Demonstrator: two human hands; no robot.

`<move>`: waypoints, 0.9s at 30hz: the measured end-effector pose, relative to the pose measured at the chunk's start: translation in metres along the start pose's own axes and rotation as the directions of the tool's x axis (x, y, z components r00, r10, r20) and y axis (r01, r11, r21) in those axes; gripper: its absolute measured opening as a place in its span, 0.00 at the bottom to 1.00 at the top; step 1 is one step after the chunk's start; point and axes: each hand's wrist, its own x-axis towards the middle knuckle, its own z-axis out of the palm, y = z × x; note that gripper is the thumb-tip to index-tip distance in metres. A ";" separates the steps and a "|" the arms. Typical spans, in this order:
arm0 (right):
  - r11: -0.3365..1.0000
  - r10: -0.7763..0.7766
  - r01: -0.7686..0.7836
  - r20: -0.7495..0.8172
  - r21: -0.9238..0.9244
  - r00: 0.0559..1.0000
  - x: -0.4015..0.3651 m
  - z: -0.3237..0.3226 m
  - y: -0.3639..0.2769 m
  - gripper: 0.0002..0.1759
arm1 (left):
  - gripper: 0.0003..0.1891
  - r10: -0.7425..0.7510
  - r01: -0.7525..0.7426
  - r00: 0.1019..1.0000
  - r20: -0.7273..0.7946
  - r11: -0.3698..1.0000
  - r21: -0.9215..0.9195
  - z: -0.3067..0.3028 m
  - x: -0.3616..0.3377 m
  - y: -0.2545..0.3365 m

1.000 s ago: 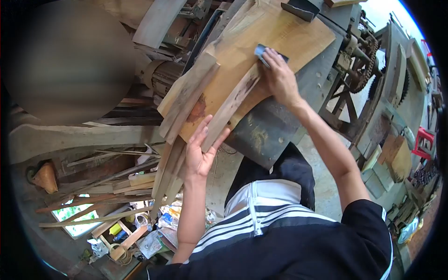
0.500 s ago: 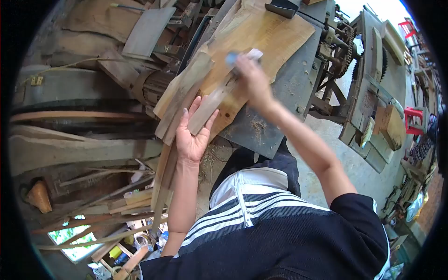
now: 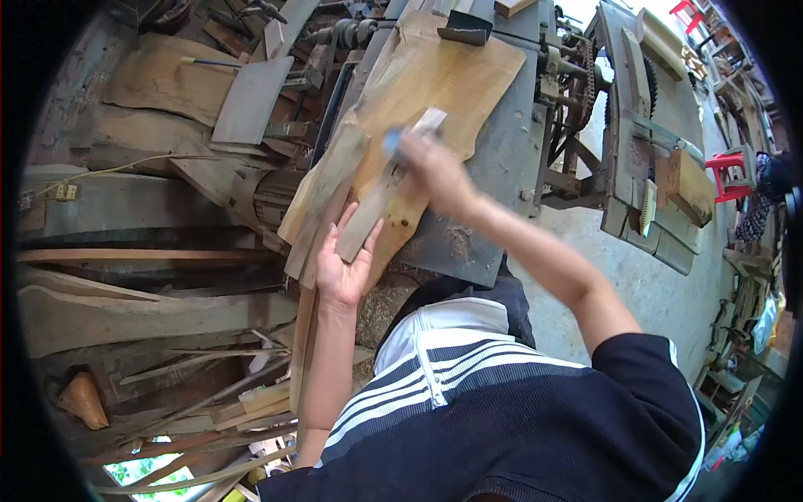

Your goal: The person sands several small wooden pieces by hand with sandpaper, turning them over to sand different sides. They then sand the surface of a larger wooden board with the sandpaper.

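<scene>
A narrow strip of wood (image 3: 366,224) lies at a slant over a wide, wavy-edged board (image 3: 452,75). My left hand (image 3: 341,272) grips the strip's near end, palm up, with thumb and fingers along its two sides. Across the strip's upper part is my right hand (image 3: 437,171), smeared by motion and closed on a small blue-grey object (image 3: 391,140) whose kind I cannot make out. The strip's pale far end (image 3: 432,119) shows beyond this hand. Left of the strip, more lengths of wood (image 3: 330,197) lie on the board's edge.
A dark curved sheet (image 3: 465,32) rests at the board's far end. The board lies on a grey metal machine table (image 3: 468,251) with sawdust. To the right stands a saw bench (image 3: 636,167) with a toothed blade. Wood pieces (image 3: 159,309) crowd the left side.
The view has shifted, so the board and strip appear slightly further left. My right hand, blurred in both frames, stays over the strip's upper part; my left hand keeps its grip.
</scene>
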 end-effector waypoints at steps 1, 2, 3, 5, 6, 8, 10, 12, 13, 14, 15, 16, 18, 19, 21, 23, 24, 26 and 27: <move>0.998 -0.062 0.060 0.062 0.038 0.996 -0.014 0.009 -0.036 0.25 | 0.26 -0.061 0.065 0.997 0.054 0.995 -0.079 -0.012 0.002 0.003; 0.990 -0.123 0.114 0.121 0.080 0.985 -0.026 0.016 -0.064 0.26 | 0.26 -0.064 0.068 0.996 0.062 0.995 -0.077 -0.022 0.005 0.009; 0.976 -0.193 0.172 0.164 0.135 0.967 -0.035 0.016 -0.082 0.26 | 0.26 -0.133 0.161 0.970 0.204 0.979 -0.127 -0.031 0.008 0.016; 0.944 -0.306 0.269 0.210 0.190 0.928 -0.030 0.015 -0.075 0.31 | 0.26 -0.183 0.278 0.898 0.399 0.941 -0.193 -0.040 0.012 0.020; 0.963 -0.226 0.193 0.166 0.190 0.960 -0.019 0.012 -0.054 0.31 | 0.26 -0.184 0.279 0.896 0.404 0.941 -0.193 -0.028 0.008 0.018; 0.994 0.042 -0.046 0.043 0.099 0.998 0.013 0.003 0.004 0.30 | 0.27 -0.034 0.035 0.995 -0.089 0.999 0.009 0.015 -0.004 0.015; 0.976 0.211 -0.211 -0.014 -0.055 0.977 0.038 0.003 0.071 0.27 | 0.27 -0.028 0.029 0.996 -0.085 1.000 0.012 0.021 -0.005 0.013; 0.972 0.210 -0.217 -0.085 -0.089 0.974 0.036 0.014 0.066 0.26 | 0.27 -0.011 0.016 0.996 -0.093 0.999 0.046 0.024 -0.005 0.013; 0.990 0.134 -0.137 -0.061 -0.044 0.989 0.025 0.014 0.046 0.26 | 0.28 -0.016 0.019 0.996 -0.091 0.999 0.040 0.019 -0.003 0.014; 0.999 0.054 -0.054 -0.035 0.002 0.998 0.012 0.004 -0.002 0.26 | 0.28 -0.018 0.021 0.996 -0.084 0.999 0.036 0.012 0.000 0.018; 0.998 -0.026 0.026 0.005 0.062 1.000 -0.001 0.010 -0.034 0.27 | 0.28 -0.093 0.092 0.996 0.020 0.996 0.008 0.000 0.003 0.024; 0.987 -0.105 0.099 0.041 0.130 0.994 -0.013 0.016 -0.059 0.28 | 0.28 -0.163 0.165 0.979 0.122 0.986 -0.010 -0.013 0.007 0.030; 0.955 -0.225 0.181 0.174 0.235 0.959 -0.027 0.012 -0.088 0.30 | 0.27 -0.204 0.241 0.935 0.292 0.966 -0.098 -0.020 0.011 0.035; 0.952 -0.280 0.244 0.203 0.186 0.938 -0.024 0.010 -0.074 0.29 | 0.27 -0.187 0.204 0.959 0.214 0.977 -0.063 -0.024 0.013 0.038; 0.982 -0.116 0.102 0.084 0.158 0.990 -0.006 0.004 -0.032 0.32 | 0.27 -0.076 0.078 0.995 -0.071 0.996 0.034 0.010 0.004 0.032; 0.984 0.121 -0.133 0.104 0.117 0.987 0.024 -0.017 0.008 0.33 | 0.27 -0.054 0.060 0.994 -0.093 0.997 0.056 0.023 0.003 0.027; 0.987 0.162 -0.162 0.008 -0.023 0.987 0.027 -0.003 0.039 0.34 | 0.27 -0.033 0.043 0.992 -0.122 0.996 0.077 0.024 0.002 0.027; 0.974 0.155 -0.172 -0.118 -0.148 0.981 0.024 0.031 0.066 0.32 | 0.27 -0.034 0.043 0.990 -0.134 0.997 0.070 0.025 0.002 0.027; 0.991 0.116 -0.119 -0.065 -0.056 0.991 0.024 0.020 0.034 0.31 | 0.27 -0.030 0.039 0.989 -0.145 0.998 0.059 0.026 0.004 0.028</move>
